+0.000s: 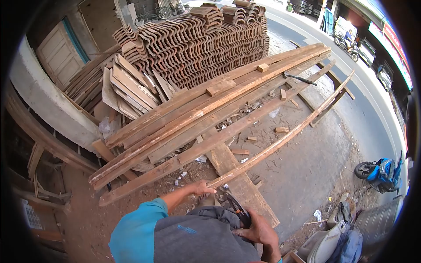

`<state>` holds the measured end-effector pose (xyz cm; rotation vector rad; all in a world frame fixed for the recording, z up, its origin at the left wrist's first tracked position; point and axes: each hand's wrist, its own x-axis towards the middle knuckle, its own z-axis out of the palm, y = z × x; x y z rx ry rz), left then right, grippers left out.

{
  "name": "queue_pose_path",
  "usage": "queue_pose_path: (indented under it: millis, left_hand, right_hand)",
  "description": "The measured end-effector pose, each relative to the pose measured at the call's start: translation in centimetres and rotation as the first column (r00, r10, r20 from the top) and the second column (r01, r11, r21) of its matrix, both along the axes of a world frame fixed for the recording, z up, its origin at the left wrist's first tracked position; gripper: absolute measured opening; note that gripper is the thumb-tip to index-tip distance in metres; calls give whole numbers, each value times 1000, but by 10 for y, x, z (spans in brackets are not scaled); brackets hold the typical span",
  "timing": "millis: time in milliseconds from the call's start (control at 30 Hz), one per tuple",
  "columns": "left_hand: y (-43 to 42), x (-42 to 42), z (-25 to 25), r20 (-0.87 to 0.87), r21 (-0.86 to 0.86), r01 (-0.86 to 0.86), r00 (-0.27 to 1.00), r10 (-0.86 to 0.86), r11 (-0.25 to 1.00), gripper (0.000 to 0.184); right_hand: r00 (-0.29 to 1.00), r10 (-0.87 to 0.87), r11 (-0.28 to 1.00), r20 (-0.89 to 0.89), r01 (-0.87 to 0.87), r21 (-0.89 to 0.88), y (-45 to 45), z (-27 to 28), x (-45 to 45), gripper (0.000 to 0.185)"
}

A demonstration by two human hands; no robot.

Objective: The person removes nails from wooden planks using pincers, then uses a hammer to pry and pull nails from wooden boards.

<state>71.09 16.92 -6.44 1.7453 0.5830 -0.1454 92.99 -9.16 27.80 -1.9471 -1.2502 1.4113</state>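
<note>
My left hand (pixel 202 188) is closed on the near end of a long, narrow wooden beam (pixel 280 143), which runs away to the upper right. Under that end lies a wide plank (pixel 245 190) on the ground. Close to my body, my right hand (pixel 259 230) grips a dark hand tool (pixel 237 207) with a curved metal part and a bit of orange; its exact kind is hard to make out. A hammer (pixel 301 79) with a dark handle rests across the beams further off.
Several long beams (pixel 210 109) lie side by side ahead, with small wood blocks (pixel 221 87) on them. Behind stand stacked roof tiles (pixel 197 48) and leaning boards (pixel 131 85). A blue motorbike (pixel 386 173) and a toilet bowl (pixel 324 245) are at right, near the road (pixel 377 105).
</note>
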Motion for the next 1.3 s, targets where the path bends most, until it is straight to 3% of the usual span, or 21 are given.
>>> queue_pose_path:
  millis: [67, 200, 333, 400, 533, 633, 700, 967, 1067, 1133, 1200, 1300]
  left_hand:
    - [-4, 5, 41, -117, -80, -71, 991, 62, 994, 57]
    - [-3, 6, 38, -109, -46, -63, 992, 58, 997, 56]
    - [-3, 6, 41, -109, -125, -83, 992, 70, 989, 56]
    - [-3, 7, 39, -102, -141, -70, 993, 56, 988, 56]
    - [-1, 6, 40, -40, -81, -39, 999, 36, 996, 55]
    - [-3, 5, 47, -59, -95, -46, 997, 40, 994, 55]
    - [-3, 6, 48, -101, -142, -62, 994, 47, 988, 55]
    - [1, 4, 24, -50, -77, -27, 998, 23, 997, 56]
    - [-2, 11, 66, -130, -114, -44, 991, 29, 993, 52]
    - [-1, 11, 61, -109, -152, -35, 994, 18, 988, 50]
    - [-2, 11, 62, -92, -193, -29, 996, 11, 981, 48]
    - [-5, 13, 76, -93, -157, -49, 995, 34, 986, 44]
  right_hand:
    - [999, -37, 999, -30, 37, 7, -11, 2, 8, 86]
    - [999, -43, 999, 2, 43, 0, -10, 3, 8, 89]
    - [996, -25, 998, 80, 30, -58, 2, 5, -5, 85]
    - [985, -11, 1000, 172, 8, 22, 1, -9, -9, 83]
    - [980, 46, 999, 195, -47, -1, 3, -14, -11, 80]
    - [992, 1, 1000, 123, 0, -15, -5, -16, -6, 85]
    - [986, -116, 989, -120, 126, 80, -12, -10, -1, 91]
    - [994, -102, 991, 24, 104, -86, 1, -4, -11, 93]
    - [993, -82, 993, 89, 89, -79, -5, -24, -9, 90]
    - [993, -64, 996, 100, 70, -54, -9, -24, -8, 89]
    - [990, -128, 990, -66, 124, -66, -9, -10, -6, 88]
    - [978, -141, 990, -153, 137, -40, -12, -8, -4, 86]
